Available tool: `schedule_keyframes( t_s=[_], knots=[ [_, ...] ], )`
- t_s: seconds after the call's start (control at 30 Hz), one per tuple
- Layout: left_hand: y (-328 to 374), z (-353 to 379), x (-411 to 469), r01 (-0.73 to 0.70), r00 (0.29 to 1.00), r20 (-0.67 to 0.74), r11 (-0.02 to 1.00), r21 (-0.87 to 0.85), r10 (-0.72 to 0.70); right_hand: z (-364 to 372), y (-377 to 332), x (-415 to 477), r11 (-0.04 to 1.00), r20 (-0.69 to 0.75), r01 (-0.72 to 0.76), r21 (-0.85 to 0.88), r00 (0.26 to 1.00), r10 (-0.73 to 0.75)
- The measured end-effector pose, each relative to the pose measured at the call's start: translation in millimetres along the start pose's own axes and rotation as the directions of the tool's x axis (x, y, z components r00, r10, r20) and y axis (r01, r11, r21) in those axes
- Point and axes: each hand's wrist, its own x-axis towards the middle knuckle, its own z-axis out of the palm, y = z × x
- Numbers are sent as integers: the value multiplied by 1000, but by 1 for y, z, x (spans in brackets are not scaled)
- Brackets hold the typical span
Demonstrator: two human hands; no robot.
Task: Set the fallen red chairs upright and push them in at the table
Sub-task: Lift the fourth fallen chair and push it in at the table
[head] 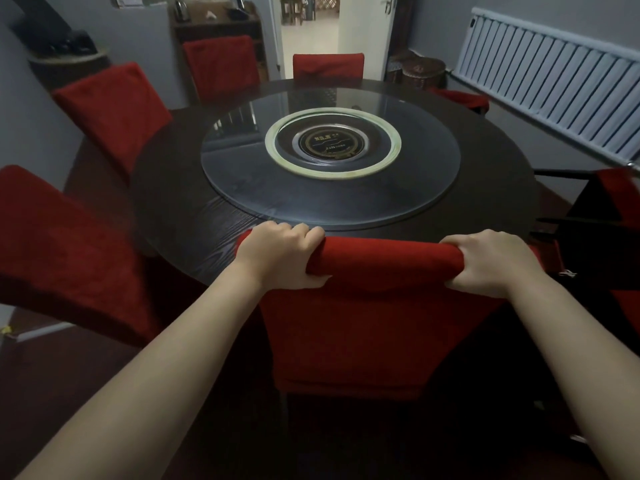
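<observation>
1. Chair in your grip: upright, directly in front of you, its rounded top rail close to the edge of the round table. Its cover is a red, napped, velvety fabric, creased under your fingers.
2. Your left hand is closed over the left end of the top rail, fingers curled across the top, thumb pressed into the cloth on your side.
3. Your right hand clamps the right end of that rail the same way, fingers wrapped over, thumb beneath.
4. Table: dark wood with visible grain, carrying a round glass turntable with a pale ring and a dark gold-lettered disc at its centre.
5. Upright red chairs stand round the left and far sides: one near left, one further left, two at the back.
6. At your right, a red chair lies off upright, thin dark legs pointing sideways toward the table; another patch of red cloth shows low at the far right edge, position unclear.
7. White ribbed radiator runs along the right wall.
</observation>
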Motion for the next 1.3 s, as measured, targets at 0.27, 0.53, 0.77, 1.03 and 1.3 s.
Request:
schedule_keyframes(
  t_s=[0.27, 0.53, 0.77, 1.03, 1.3],
  knots=[
    [-5, 4, -4, -17, 1000, -25, 1000, -19, 17, 2, -9, -5, 1000, -16, -4, -24, 1000, 4],
    [-19, 5, -12, -29, 999, -42, 999, 20, 30, 7, -28, -9, 999, -62, -5, -38, 998, 3],
    [-3, 7, -31, 58, 998, -22, 998, -15, -58, 11, -28, -20, 992, -92, 102, -77, 990, -109],
    [9, 10, -27, 95, 994, -52, 995, -20, -96, 15, -13, -16, 980, -132, 160, -119, 976, -175],
    [28, 14, -11, 146, 986, -78, 989, -15, -147, 11, 14, -1, 973, -95, 189, -136, 975, -203]
  ],
)
